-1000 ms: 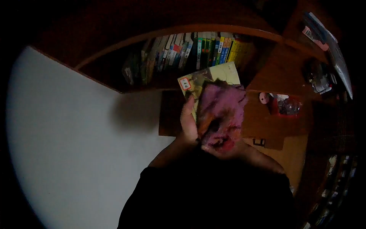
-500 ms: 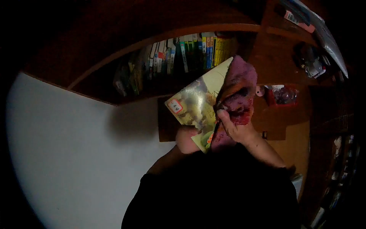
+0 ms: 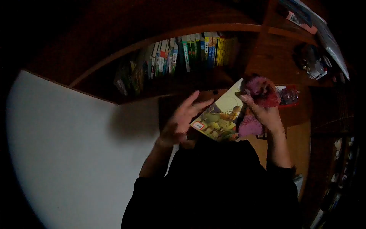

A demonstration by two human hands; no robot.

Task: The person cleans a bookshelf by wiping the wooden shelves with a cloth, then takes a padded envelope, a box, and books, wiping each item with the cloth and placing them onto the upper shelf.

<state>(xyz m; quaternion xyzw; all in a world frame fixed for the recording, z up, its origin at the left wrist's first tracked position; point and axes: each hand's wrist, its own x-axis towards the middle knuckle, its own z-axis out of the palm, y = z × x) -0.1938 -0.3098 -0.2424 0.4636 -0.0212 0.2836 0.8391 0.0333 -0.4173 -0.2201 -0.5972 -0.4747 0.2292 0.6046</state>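
Note:
A thin picture book (image 3: 221,116) with a pale yellow and green cover and a small red-edged label is tilted in front of my body. Along the book's right edge, my right hand (image 3: 265,114) grips a bunched pink and dark red cloth (image 3: 263,89). Its thumb lies at the edge of the cover, and the book seems pinched there together with the cloth. My left hand (image 3: 185,116) is off to the left of the book, fingers spread and slightly blurred, holding nothing. The fingers of my right hand behind the cloth are hidden.
A curved wooden shelf (image 3: 171,30) holds a row of upright books (image 3: 198,51) ahead. A red box (image 3: 289,95) of small items stands behind the cloth. Farther right are dark objects (image 3: 314,66) and a plastic-wrapped package (image 3: 324,34). A white wall (image 3: 68,152) is on the left.
My left hand has come off the book's lower corner and opened, rising beside it. The right hand has moved right with the cloth and book, and the book has turned slightly.

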